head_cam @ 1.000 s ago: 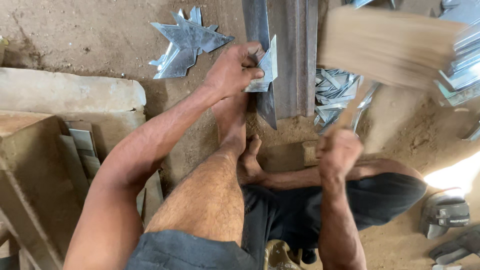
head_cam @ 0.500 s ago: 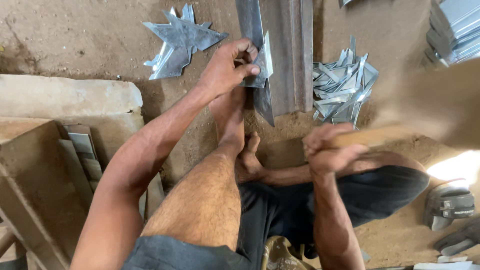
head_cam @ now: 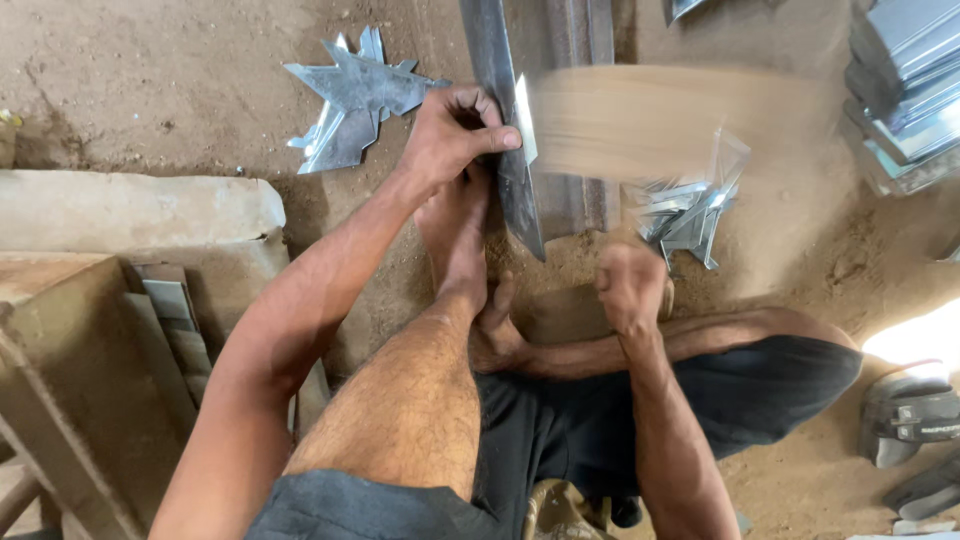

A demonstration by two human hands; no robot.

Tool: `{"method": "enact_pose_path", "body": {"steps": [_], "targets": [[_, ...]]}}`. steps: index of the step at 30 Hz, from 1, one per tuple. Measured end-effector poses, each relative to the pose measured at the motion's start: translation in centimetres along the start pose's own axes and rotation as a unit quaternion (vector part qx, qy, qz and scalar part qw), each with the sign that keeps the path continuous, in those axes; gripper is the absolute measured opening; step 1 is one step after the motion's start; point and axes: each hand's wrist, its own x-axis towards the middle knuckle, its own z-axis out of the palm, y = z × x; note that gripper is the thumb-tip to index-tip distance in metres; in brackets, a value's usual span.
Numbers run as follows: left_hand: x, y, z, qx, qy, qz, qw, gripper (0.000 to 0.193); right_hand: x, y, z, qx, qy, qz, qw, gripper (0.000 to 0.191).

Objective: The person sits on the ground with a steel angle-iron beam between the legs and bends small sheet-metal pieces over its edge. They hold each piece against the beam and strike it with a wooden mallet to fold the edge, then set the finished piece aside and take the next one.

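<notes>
Closest in, the right hand (head_cam: 630, 288) is clenched tight around a handle, and the wooden mallet (head_cam: 680, 122) it drives shows as a broad tan blur higher up. Just left of it the bare foot (head_cam: 455, 215) stretches out along the dirt floor (head_cam: 160, 90), its toes lying under the left hand. Further out, the left hand (head_cam: 455, 135) is pinched shut on a small metal piece (head_cam: 523, 120), pressing it against the long steel bar (head_cam: 505, 120) that runs up and away from the person. The mallet blur sits right beside that piece. Beyond the right hand lies a heap of cut metal scraps (head_cam: 690, 205), and far left on the floor rests a spiky pile of sheet-metal pieces (head_cam: 355, 95).
</notes>
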Motion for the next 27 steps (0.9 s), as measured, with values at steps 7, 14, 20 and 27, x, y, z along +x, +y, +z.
{"method": "enact_pose_path", "body": {"steps": [7,14,20,27], "targets": [[-1.7,0.2,1.8,0.018,0.069,0.059,0.996,0.029,0.3,5.4,0.1,0.370,0.085,0.304,0.874,0.058],[-6.8,3.5,7.1,0.297,0.190,0.251,0.902,0.031,-2.6,2.0,-2.0,0.170,0.100,0.147,0.969,0.039],[1.0,6.8,7.5,0.390,0.007,0.291,0.874,0.026,-4.7,-1.8,-4.6,0.010,0.141,0.071,0.987,0.017],[16.0,2.5,9.2,0.537,-0.185,-0.033,0.822,0.020,-2.9,-6.8,-5.0,0.051,0.168,0.015,0.984,0.028]]}}
